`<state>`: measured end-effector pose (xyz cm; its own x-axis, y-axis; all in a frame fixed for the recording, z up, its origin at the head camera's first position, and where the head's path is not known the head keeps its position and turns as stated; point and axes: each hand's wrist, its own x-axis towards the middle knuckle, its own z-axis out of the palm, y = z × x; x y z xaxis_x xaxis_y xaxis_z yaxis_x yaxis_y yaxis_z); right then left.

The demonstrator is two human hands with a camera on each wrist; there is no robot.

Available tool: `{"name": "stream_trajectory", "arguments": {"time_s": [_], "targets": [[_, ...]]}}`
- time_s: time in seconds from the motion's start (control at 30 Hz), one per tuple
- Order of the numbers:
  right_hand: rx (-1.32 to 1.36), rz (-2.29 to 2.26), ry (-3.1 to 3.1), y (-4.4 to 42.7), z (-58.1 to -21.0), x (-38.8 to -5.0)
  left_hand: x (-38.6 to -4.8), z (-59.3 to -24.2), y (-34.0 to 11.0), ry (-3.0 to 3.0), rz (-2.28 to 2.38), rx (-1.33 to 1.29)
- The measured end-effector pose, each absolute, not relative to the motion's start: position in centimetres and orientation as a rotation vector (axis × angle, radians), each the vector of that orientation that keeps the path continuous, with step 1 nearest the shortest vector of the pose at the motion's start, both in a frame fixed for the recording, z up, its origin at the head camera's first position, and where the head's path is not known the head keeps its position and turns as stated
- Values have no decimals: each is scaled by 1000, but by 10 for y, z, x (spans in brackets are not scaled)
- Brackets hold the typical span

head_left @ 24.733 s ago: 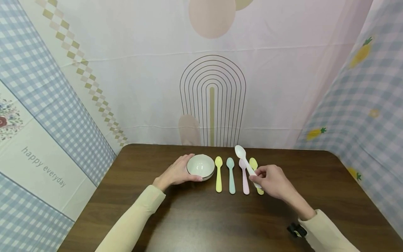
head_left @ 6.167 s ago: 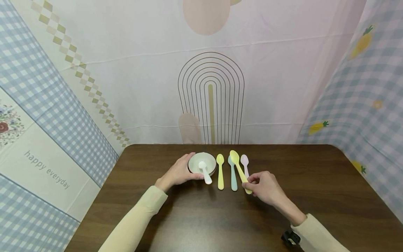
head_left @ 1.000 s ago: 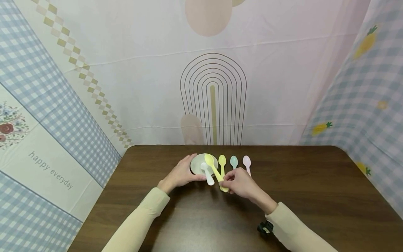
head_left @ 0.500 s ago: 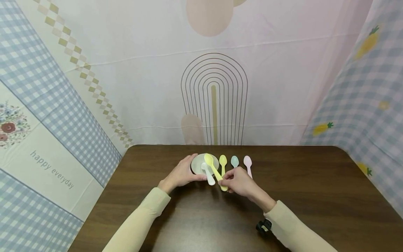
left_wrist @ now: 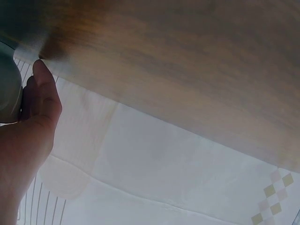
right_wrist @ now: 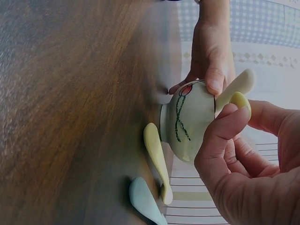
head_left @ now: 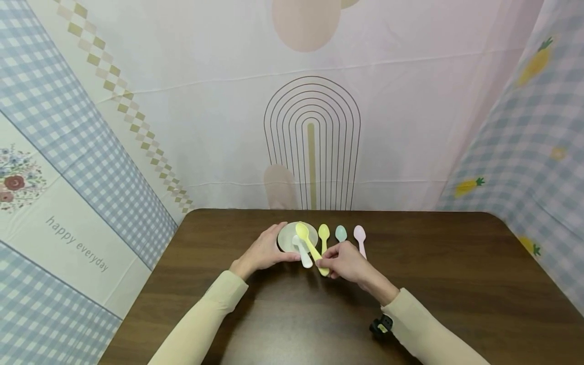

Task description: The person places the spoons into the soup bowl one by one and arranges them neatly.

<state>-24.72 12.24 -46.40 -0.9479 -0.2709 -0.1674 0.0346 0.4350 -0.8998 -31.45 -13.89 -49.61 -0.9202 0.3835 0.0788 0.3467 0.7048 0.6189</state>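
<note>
My left hand (head_left: 264, 249) holds a small white bowl (head_left: 285, 239) at its left side, thumb in front and fingers behind. A white spoon (head_left: 303, 256) leans in the bowl, its handle over the near-right rim. My right hand (head_left: 347, 263) pinches a yellow spoon (head_left: 312, 248) near the handle's end, its head over the bowl; whether it touches the bowl cannot be told. In the right wrist view the bowl's outside (right_wrist: 199, 129) shows a painted red and green pattern. The left wrist view shows my left hand (left_wrist: 40, 108) against the bowl's side.
Right of the bowl lie a second yellow spoon (head_left: 324, 232), a mint spoon (head_left: 340, 233) and a pink spoon (head_left: 360, 234), partly behind my right hand. The brown wooden table (head_left: 433, 263) ends at a printed cloth backdrop (head_left: 219, 142).
The white spoon has passed from my right hand into the bowl. The rightmost yellow spoon was taken from the row and carried left over the bowl. Over the last second, almost nothing has moved.
</note>
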Motion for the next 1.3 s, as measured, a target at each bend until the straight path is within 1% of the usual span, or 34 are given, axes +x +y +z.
{"name": "stream_trajectory", "arguments": {"time_s": [0.87,1.3], "targets": [[-176,-1544,2345,122,-465,-251,-315,-497,-139,2850,1016,647],[-114,-1609,2266,117,-464,-253,-314,-497,-139,2855,1035,648]]}}
